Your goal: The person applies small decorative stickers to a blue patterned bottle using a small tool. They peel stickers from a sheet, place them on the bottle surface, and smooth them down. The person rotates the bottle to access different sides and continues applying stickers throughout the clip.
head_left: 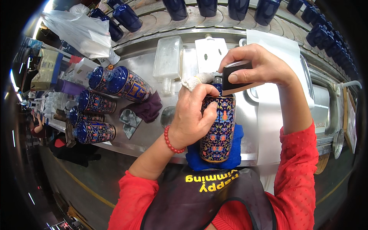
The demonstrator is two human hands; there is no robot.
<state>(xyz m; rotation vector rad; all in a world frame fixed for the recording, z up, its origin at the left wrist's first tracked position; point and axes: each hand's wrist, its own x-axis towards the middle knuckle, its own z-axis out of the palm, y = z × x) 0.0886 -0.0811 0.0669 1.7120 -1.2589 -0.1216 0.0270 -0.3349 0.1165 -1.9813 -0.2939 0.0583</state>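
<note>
A dark blue bottle point(219, 134) with a colourful floral pattern lies on a folded blue cloth point(193, 159), its base toward me and its neck pointing away. My left hand point(195, 117) is curled against the bottle's shoulder, thumb and forefinger closed on it. White knit fabric point(193, 81) shows beyond those fingers; whether it is worn or held I cannot tell. Above the bottle's neck, my right hand point(260, 67) grips a black block point(234, 69) with a pale lower edge. The block partly hides the neck.
Several patterned bottles point(132, 86) stand at the left, near a purple cloth point(147, 109) and a dark, shiny piece point(130, 120). Beyond my hands lie a clear glass bottle point(168, 57) and a white flat bottle point(211, 50). Plain blue bottles point(207, 7) line the conveyor point(153, 23) behind.
</note>
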